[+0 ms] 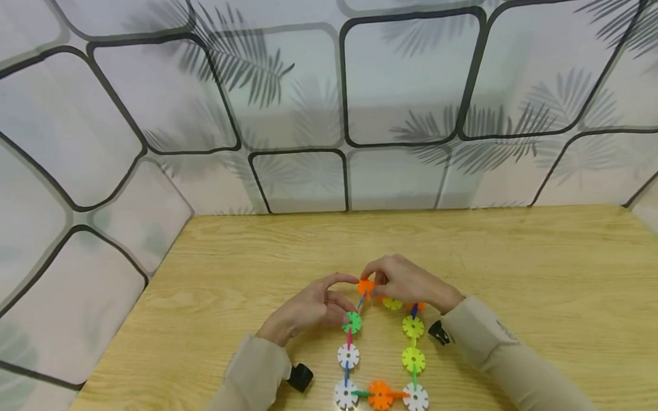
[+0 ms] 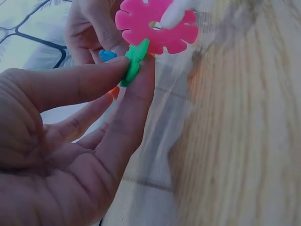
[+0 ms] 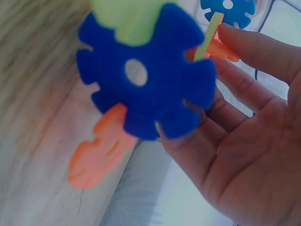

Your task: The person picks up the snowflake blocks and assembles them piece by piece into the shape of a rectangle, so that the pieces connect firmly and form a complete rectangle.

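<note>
Notched plastic discs are slotted together into a roughly rectangular ring on the table. My left hand (image 1: pixel 314 307) is at the ring's far left corner, pinching a green disc (image 2: pixel 136 59) between thumb and finger. A pink disc (image 2: pixel 134 21) is slotted into that green one. At the far side, my right hand (image 1: pixel 406 282) pinches an orange disc (image 1: pixel 365 288) with its fingertips. A blue disc (image 1: pixel 361 301), seen edge-on, lies between the orange and green discs. Close to the right wrist camera, a dark blue disc (image 3: pixel 174 89) partly covers the right fingers.
White discs (image 1: pixel 346 395) mark the near corners, with an orange disc (image 1: pixel 379 396) between them. Yellow discs (image 1: pixel 413 360) run up the right side. The wooden table (image 1: pixel 558 269) meets a patterned backdrop (image 1: pixel 412 79) at the back. Black wrist cameras (image 1: pixel 300 377) sit beside the sleeves.
</note>
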The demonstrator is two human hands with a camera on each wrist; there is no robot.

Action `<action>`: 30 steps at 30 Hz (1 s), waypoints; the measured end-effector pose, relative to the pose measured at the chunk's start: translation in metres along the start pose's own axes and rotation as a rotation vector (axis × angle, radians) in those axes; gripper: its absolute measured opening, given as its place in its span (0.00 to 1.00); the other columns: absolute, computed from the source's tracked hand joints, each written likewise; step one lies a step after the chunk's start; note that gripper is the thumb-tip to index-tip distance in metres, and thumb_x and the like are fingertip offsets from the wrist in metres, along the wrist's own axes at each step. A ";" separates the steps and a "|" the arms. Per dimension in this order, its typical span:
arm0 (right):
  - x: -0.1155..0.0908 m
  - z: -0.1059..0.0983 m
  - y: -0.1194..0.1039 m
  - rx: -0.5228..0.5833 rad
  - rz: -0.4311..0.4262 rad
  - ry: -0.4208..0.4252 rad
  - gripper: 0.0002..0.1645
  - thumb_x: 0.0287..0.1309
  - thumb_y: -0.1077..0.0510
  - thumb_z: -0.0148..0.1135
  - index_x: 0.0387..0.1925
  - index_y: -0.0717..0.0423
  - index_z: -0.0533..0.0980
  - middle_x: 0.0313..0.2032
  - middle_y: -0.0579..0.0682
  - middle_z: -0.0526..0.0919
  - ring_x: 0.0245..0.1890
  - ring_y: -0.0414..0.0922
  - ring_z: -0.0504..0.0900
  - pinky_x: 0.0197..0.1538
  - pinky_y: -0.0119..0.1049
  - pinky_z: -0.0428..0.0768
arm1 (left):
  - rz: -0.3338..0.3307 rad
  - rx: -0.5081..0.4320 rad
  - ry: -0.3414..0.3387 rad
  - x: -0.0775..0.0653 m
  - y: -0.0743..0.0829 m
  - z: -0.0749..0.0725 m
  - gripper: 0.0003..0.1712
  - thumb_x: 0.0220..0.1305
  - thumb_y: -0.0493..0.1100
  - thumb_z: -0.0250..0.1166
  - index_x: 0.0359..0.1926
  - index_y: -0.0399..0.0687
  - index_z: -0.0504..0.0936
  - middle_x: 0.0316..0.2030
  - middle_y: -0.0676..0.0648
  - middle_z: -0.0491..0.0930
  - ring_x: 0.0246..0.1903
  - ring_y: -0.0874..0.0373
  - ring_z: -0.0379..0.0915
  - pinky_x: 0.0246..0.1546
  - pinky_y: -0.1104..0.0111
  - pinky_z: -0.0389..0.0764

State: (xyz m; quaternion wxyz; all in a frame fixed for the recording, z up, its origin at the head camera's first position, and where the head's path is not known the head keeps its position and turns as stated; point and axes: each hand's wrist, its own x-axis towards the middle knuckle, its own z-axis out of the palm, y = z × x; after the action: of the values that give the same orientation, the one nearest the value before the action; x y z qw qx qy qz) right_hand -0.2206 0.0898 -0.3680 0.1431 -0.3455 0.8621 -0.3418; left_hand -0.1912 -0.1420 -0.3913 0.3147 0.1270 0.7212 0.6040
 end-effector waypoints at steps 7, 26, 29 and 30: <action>0.003 0.002 -0.003 -0.015 0.006 -0.004 0.14 0.63 0.71 0.64 0.50 0.69 0.81 0.25 0.48 0.82 0.20 0.36 0.72 0.28 0.31 0.75 | -0.001 -0.027 0.050 0.004 -0.001 0.004 0.36 0.63 0.22 0.62 0.70 0.41 0.66 0.38 0.42 0.81 0.32 0.54 0.81 0.40 0.59 0.85; 0.007 0.003 -0.009 -0.093 -0.019 0.060 0.12 0.60 0.69 0.68 0.47 0.66 0.83 0.32 0.48 0.85 0.28 0.38 0.79 0.34 0.33 0.80 | 0.037 -0.041 0.066 0.003 0.000 0.004 0.35 0.62 0.23 0.65 0.68 0.39 0.66 0.37 0.41 0.79 0.31 0.55 0.82 0.40 0.57 0.86; 0.007 0.003 -0.010 -0.102 -0.015 0.072 0.12 0.60 0.70 0.69 0.46 0.65 0.84 0.30 0.47 0.84 0.26 0.37 0.78 0.32 0.33 0.79 | 0.030 -0.035 0.070 0.003 0.000 0.004 0.35 0.62 0.23 0.66 0.68 0.39 0.67 0.36 0.42 0.79 0.31 0.55 0.82 0.40 0.59 0.85; 0.007 0.003 -0.010 -0.107 -0.016 0.077 0.12 0.60 0.70 0.69 0.46 0.65 0.84 0.30 0.47 0.84 0.26 0.38 0.78 0.32 0.33 0.79 | 0.027 -0.037 0.073 0.004 0.000 0.004 0.35 0.62 0.23 0.66 0.68 0.38 0.66 0.36 0.43 0.79 0.31 0.55 0.82 0.40 0.59 0.85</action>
State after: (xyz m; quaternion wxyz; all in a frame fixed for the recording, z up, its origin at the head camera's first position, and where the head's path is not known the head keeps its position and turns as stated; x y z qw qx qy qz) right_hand -0.2190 0.0776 -0.3634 0.0885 -0.3464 0.8812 -0.3094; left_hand -0.1914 -0.1367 -0.3925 0.2822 0.1087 0.7193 0.6255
